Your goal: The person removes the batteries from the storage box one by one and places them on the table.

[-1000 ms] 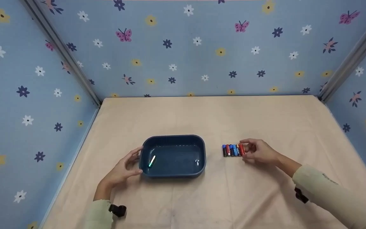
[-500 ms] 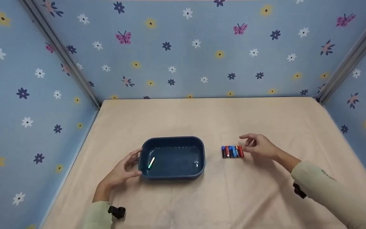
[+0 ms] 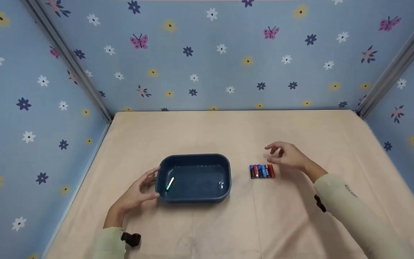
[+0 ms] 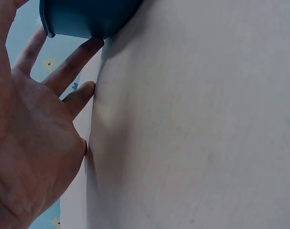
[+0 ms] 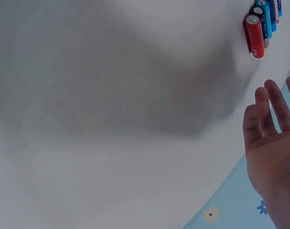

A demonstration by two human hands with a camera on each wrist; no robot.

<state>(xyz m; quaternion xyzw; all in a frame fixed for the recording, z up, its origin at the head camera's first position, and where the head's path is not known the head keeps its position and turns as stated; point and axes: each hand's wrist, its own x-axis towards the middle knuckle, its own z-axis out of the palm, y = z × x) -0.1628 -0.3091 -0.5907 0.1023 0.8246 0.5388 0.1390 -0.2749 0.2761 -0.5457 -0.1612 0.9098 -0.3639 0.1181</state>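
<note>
A dark blue rectangular basin [image 3: 194, 196] with rounded corners stands left of the middle in the head view. My left hand [image 3: 132, 196] touches its left side, the fingers and thumb spread apart. From the left wrist, extended fingers of that hand [image 4: 37, 129] meet the basin's wall [image 4: 85, 19]. To the right of the basin lies a tight row of batteries [image 3: 262, 171] in red, blue and black. My right hand [image 3: 289, 155] hovers just above and right of the row, fingers loosely bent around nothing. The right wrist view has the red end battery [image 5: 254, 37] apart from the fingertips.
A cream cloth [image 3: 228, 133] with some creases covers the table. Blue flowered panels [image 3: 207, 54] close off the back and both sides, with grey metal posts [image 3: 74, 61] at the corners. A bright streak [image 3: 170, 183] shows inside the basin; I cannot tell whether it is a reflection.
My right hand has come off the right end of the battery row and moved up and slightly left. The left hand stays at the basin, and the batteries keep their place.
</note>
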